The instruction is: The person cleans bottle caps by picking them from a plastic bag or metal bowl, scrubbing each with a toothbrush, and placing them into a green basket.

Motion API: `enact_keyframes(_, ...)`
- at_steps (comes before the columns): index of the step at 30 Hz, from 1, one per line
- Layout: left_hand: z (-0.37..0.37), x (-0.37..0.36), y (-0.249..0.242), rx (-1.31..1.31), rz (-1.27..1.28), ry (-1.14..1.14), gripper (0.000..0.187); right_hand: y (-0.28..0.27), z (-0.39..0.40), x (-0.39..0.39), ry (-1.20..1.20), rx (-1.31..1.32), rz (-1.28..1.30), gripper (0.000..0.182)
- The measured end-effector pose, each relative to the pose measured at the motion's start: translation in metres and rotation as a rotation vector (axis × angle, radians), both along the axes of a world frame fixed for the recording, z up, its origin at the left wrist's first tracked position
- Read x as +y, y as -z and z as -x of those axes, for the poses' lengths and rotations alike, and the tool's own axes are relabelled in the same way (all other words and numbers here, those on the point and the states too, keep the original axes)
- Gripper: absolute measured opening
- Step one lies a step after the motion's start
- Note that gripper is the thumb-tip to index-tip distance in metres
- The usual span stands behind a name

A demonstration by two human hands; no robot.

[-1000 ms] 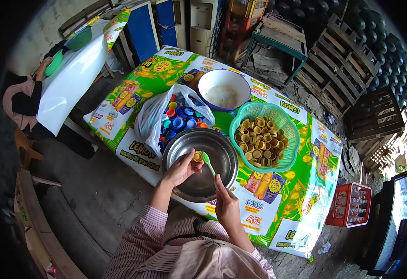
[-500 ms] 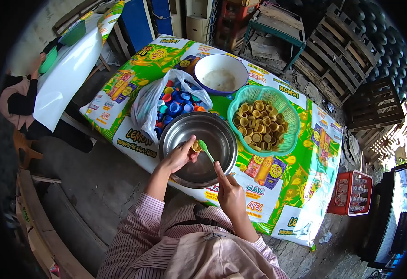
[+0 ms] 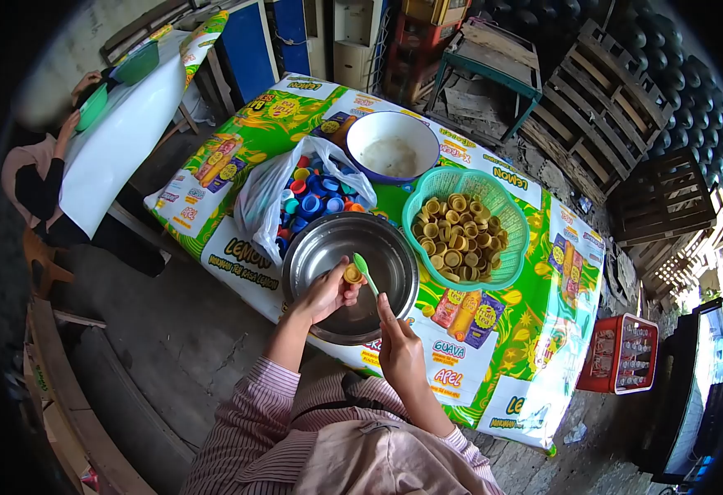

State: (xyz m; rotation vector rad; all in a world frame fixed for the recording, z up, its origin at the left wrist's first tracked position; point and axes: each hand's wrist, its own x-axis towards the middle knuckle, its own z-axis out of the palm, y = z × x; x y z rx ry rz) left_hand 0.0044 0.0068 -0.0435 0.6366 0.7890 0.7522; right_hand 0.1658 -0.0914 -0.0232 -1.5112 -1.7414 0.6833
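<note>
My left hand (image 3: 328, 294) is over the near part of a steel basin (image 3: 394, 247), its fingers closed round a small golden-brown cap (image 3: 352, 273). In my right hand (image 3: 403, 351), at the basin's near right rim, is the pale handle of a slim green spoon-like tool (image 3: 361, 266). The tool's oval head meets the cap's edge. Many similar brown caps (image 3: 460, 227) fill a mint-green plastic basket (image 3: 516, 247) right of the basin. To the left, blue, red and teal bottle caps (image 3: 316, 198) lie in a thin plastic bag (image 3: 254, 198).
A white enamel bowl (image 3: 393, 142) with a blue rim stands at the back of the table (image 3: 493, 338), which has a printed cover. At another table on the left, a person (image 3: 35, 177) handles a green bowl (image 3: 92, 107). A red crate (image 3: 617, 353) stands on the right.
My view has shifted slightly. Both hands still hold the cap and the tool over the basin, with the tool's head at the cap. The person on the left has raised a hand.
</note>
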Motion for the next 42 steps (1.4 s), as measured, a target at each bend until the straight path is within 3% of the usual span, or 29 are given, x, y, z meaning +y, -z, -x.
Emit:
enact_keyframes(5,0.003,-0.001,0.004,0.025,-0.013,0.018,0.049,0.009,-0.005,0.009,0.049,0.041,-0.103,0.053)
enact_keyframes(7,0.002,-0.002,-0.003,0.177,-0.089,0.033,0.050,-0.001,-0.009,0.005,0.062,-0.014,-0.034,0.052)
enact_keyframes(8,0.005,-0.001,-0.009,0.486,-0.255,0.065,0.039,0.000,-0.013,0.003,0.065,-0.029,-0.026,0.052)
enact_keyframes(9,0.007,0.000,-0.004,0.486,-0.249,0.067,0.039,0.002,-0.016,0.003,0.067,-0.041,-0.116,0.051)
enact_keyframes(11,0.011,0.003,0.007,0.687,-0.735,-0.228,0.026,-0.005,-0.023,-0.004,0.059,-0.050,-0.129,0.050)
enact_keyframes(12,0.010,-0.003,-0.019,0.854,-0.793,-0.278,0.023,-0.004,-0.024,-0.003,0.061,-0.049,-0.127,0.050)
enact_keyframes(13,0.011,-0.001,-0.018,0.855,-0.790,-0.273,0.023,0.000,-0.025,-0.003,0.050,-0.038,-0.140,0.050)
enact_keyframes(14,0.014,-0.001,-0.015,1.064,-0.951,-0.188,0.024,0.004,-0.026,-0.003,0.038,-0.028,-0.147,0.050)
enact_keyframes(15,0.018,-0.002,-0.016,1.270,-1.109,-0.093,0.026,0.010,-0.028,0.001,0.025,-0.254,-0.060,0.051)
enact_keyframes(16,0.021,0.000,-0.020,1.405,-1.014,0.170,0.027,0.011,-0.029,-0.001,0.029,-0.239,-0.021,0.050)
enact_keyframes(17,0.017,0.000,-0.024,1.402,-1.020,0.162,0.027,0.009,-0.030,0.000,0.031,-0.228,0.009,0.049)
enact_keyframes(19,0.005,-0.007,-0.059,0.994,-1.050,-0.219,0.026,-0.014,-0.030,-0.003,0.048,-0.189,-0.021,0.049)
enact_keyframes(21,0.009,-0.005,-0.054,0.968,-1.068,-0.236,0.028,-0.016,-0.032,-0.001,0.063,-0.151,-0.058,0.048)
enact_keyframes(23,0.021,-0.003,-0.009,1.319,-0.876,0.282,0.029,0.004,-0.035,-0.001,0.061,-0.415,0.000,0.052)
enact_keyframes(24,0.020,-0.003,-0.011,1.280,-0.962,0.280,0.029,0.001,-0.038,-0.001,0.026,-0.521,0.193,0.044)
enact_keyframes(25,0.014,-0.005,-0.015,1.129,-0.981,0.094,0.027,-0.003,-0.040,0.000,0.032,-0.518,0.178,0.044)
enact_keyframes(27,0.005,-0.009,-0.038,0.968,-1.013,-0.096,0.026,-0.010,-0.043,-0.009,0.134,-0.191,-0.056,0.045)
enact_keyframes(29,0.003,-0.009,-0.034,0.866,-0.984,-0.117,0.026,-0.010,-0.045,-0.009,0.134,-0.137,-0.049,0.046)
enact_keyframes(30,0.017,-0.004,0.003,1.194,-1.132,0.112,0.026,-0.007,-0.044,-0.007,0.084,-0.297,0.085,0.046)
enact_keyframes(31,0.021,-0.003,0.002,1.326,-1.047,0.325,0.026,-0.005,-0.043,-0.009,0.032,-0.456,0.223,0.045)
enact_keyframes(33,0.008,-0.002,-0.024,0.923,-0.994,-0.075,0.028,-0.013,-0.045,-0.005,0.010,-0.362,0.232,0.043)
enact_keyframes(34,0.005,-0.006,-0.047,0.750,-0.706,-0.017,0.029,-0.013,-0.046,-0.006,0.054,-0.180,0.007,0.046)
enact_keyframes(35,0.007,-0.003,-0.052,0.535,-0.676,0.028,0.032,-0.014,-0.047,-0.008,0.099,0.001,-0.214,0.049)
enact_keyframes(37,0.006,-0.005,-0.059,0.038,-0.474,0.007,0.034,-0.028,-0.043,-0.010,0.115,0.039,-0.263,0.048)
enact_keyframes(42,-0.001,-0.007,-0.066,-0.125,-0.411,0.018,0.035,-0.044,-0.026,-0.018,0.021,-0.042,-0.210,0.055)
